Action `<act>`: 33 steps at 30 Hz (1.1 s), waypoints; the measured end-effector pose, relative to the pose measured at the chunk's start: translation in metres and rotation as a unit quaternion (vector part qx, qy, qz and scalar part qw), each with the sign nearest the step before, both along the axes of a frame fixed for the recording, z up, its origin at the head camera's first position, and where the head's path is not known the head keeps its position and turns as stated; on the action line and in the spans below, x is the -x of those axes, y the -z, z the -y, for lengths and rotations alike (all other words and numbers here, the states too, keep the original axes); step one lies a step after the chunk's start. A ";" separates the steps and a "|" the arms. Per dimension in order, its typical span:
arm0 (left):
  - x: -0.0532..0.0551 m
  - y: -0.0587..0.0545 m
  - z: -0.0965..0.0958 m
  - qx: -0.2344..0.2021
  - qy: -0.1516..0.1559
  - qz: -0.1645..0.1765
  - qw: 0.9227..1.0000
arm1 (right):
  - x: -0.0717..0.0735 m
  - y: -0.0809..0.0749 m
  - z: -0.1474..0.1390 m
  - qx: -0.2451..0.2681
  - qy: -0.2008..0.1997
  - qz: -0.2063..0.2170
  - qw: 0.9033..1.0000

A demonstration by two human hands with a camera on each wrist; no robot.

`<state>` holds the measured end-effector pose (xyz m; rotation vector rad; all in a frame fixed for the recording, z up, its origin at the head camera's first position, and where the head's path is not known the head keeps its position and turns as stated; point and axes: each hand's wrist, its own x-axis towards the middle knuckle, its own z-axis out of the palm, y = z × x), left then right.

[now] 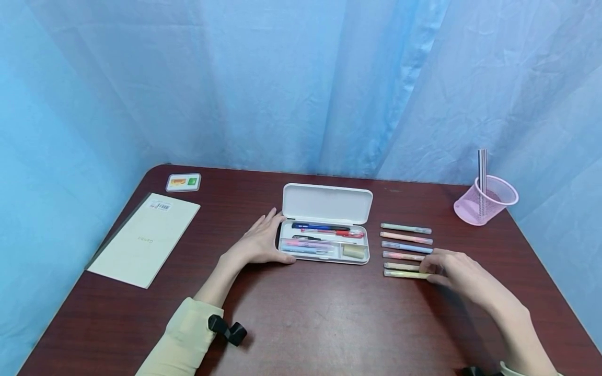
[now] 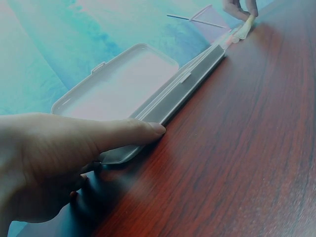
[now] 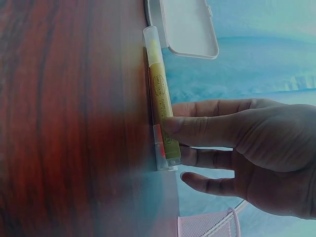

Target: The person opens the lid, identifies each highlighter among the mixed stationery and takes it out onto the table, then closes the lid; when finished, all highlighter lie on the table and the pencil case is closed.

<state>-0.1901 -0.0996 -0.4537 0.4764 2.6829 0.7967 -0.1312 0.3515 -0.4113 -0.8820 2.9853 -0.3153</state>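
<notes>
a pale blue, softly shiny fabric curtain (image 1: 263, 94) hangs along the far edge and both sides of a dark red, wood-grained table (image 1: 320, 324). the tabletop runs broadly from the middle towards the bottom of the head view, between the two forearms. a cream rectangular notebook with a dark spine (image 1: 146, 240) lies along the left edge, well apart from the hands.

a white, shallow rectangular hinged pencil case (image 1: 326, 203) sits mid-table, lid raised, with pens inside. the left hand (image 1: 258, 243) spans its left end, fingers extended beside the hinge side and thumb laid straight against the front wall. the right hand (image 1: 463, 271), well apart from the case, pinches the near end of a slim yellow highlighter with a clear cap (image 3: 162, 98) between thumb and finger. that pen is the nearest of six pastel pens, side by side just right of the case; whether it is lifted at all is hard to say from these angles.

a pink mesh round cup (image 1: 470, 210) stands near the far right corner, holding straight striped sticks (image 1: 482, 167). a small white printed card (image 1: 183, 183) lies near the far left corner.
</notes>
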 end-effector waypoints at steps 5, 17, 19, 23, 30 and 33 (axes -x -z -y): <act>0.000 0.001 0.000 -0.001 -0.001 0.000 1.000 | 0.000 0.002 0.001 0.004 -0.003 0.007 1.000; 0.000 0.002 0.000 -0.003 0.000 0.000 1.000 | 0.001 0.005 0.000 0.015 -0.021 -0.008 1.000; 0.000 0.001 0.000 -0.003 0.000 -0.001 1.000 | 0.001 0.006 0.000 0.015 -0.025 -0.013 0.999; 0.000 0.002 0.000 -0.003 0.000 0.000 1.000 | 0.001 0.006 0.001 0.012 -0.021 -0.006 1.000; 0.000 0.002 0.001 0.000 -0.003 0.003 1.000 | 0.001 0.006 0.002 0.009 -0.017 -0.008 1.000; 0.000 0.002 0.001 0.000 -0.003 0.004 1.000 | 0.001 0.005 0.002 0.008 -0.015 -0.007 1.000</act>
